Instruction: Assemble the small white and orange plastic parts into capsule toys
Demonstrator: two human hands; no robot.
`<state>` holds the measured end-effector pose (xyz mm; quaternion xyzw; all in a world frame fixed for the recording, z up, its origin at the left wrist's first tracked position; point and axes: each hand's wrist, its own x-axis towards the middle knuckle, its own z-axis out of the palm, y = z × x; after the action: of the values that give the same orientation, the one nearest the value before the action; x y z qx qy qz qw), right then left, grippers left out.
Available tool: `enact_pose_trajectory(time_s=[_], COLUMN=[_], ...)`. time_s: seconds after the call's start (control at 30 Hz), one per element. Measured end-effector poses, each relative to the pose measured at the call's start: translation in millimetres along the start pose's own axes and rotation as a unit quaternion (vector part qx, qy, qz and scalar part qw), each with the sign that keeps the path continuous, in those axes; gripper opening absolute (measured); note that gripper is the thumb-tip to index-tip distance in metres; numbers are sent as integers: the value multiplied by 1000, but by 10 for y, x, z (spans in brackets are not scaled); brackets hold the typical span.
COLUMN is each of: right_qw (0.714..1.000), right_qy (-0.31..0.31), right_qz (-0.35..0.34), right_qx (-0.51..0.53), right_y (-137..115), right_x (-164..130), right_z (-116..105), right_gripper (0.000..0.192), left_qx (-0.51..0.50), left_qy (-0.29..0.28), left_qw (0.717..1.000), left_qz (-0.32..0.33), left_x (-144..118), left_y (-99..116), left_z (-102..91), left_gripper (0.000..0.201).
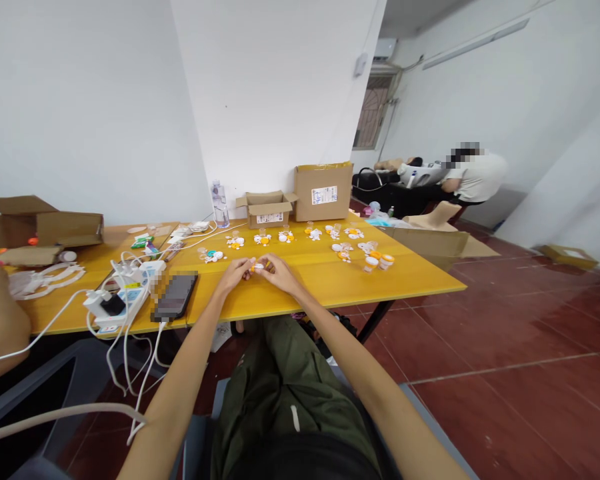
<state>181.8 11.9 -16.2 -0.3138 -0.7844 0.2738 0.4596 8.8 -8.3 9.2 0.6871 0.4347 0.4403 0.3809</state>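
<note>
My left hand (237, 273) and my right hand (279, 272) meet over the near part of the yellow table. Fingers of both are closed around a small clear cup with an orange part (259, 267), whose details are mostly covered. Beyond them lie several small piles of white, orange and clear plastic pieces, one with a teal ring (211, 255). To the right stand two small clear containers with orange rims, a nearer one (371, 265) and another (386, 262) beside it.
A phone (183, 297) and a power strip (143, 287) with tangled white cables lie left. Behind the piles stand an open carton (269, 212), a taller carton (323, 193) and a water bottle (220, 205). Another person's arm (0, 313) reaches in at far left.
</note>
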Motion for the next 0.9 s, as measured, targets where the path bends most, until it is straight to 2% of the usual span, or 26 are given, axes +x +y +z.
enact_pose_trajectory(time_s=[0.43,0.9], right_qw=[999,999], right_qy=[-11,-18], right_qz=[30,40], right_qx=[11,-8], right_y=[28,-13], right_x=[-10,-13], right_z=[11,-14], right_gripper=[28,23], left_qx=[-4,6], left_qy=[-1,-1], left_qw=[1000,1000], left_qz=[2,-1], left_x=[-10,3], left_y=[24,-6], left_z=[11,2], left_gripper=[50,49])
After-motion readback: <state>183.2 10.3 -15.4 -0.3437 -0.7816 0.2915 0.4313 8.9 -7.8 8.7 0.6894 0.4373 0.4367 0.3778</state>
